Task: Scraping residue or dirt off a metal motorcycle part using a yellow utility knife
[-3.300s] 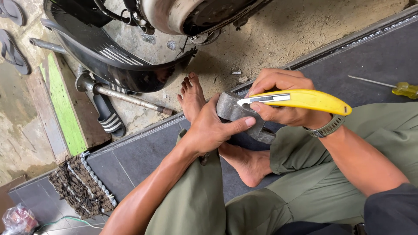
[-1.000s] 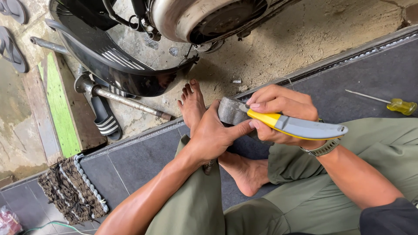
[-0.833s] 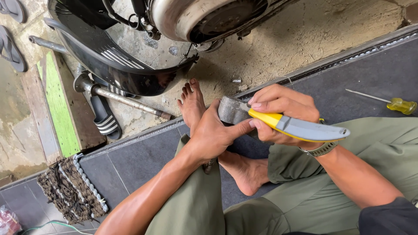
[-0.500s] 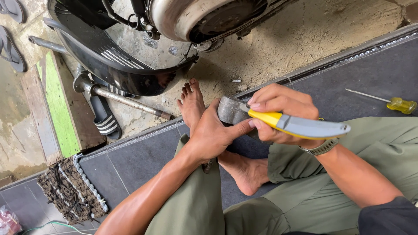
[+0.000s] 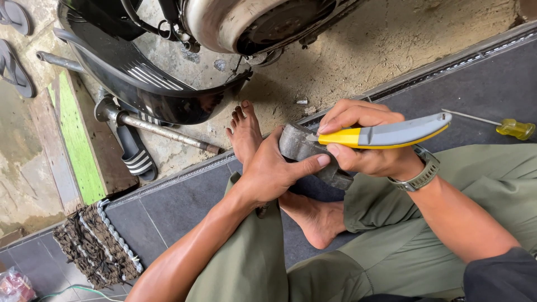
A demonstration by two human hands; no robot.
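Observation:
I sit on dark tiles with my legs in olive trousers and bare feet. My left hand [image 5: 274, 170] grips a dark grey, curved rubber-and-metal part [image 5: 305, 151] from below, thumb stretched along its side. My right hand [image 5: 366, 140] holds a utility knife [image 5: 391, 133] with a yellow and grey handle; its tip rests against the top of the part. A grey watch [image 5: 423, 173] sits on my right wrist.
A scooter's black body panel [image 5: 162, 95] and metal engine casing [image 5: 251, 22] stand on the sandy ground ahead, with a metal stand bar [image 5: 162, 131]. A yellow-handled screwdriver [image 5: 512, 127] lies on the tiles at right. Sandals [image 5: 134, 154], a green board [image 5: 72, 145] and a woven mat [image 5: 95, 246] lie at left.
Over three seconds the knife has turned in my right hand, its grey side now showing, and its tip has come onto the part. In the last second almost nothing moved.

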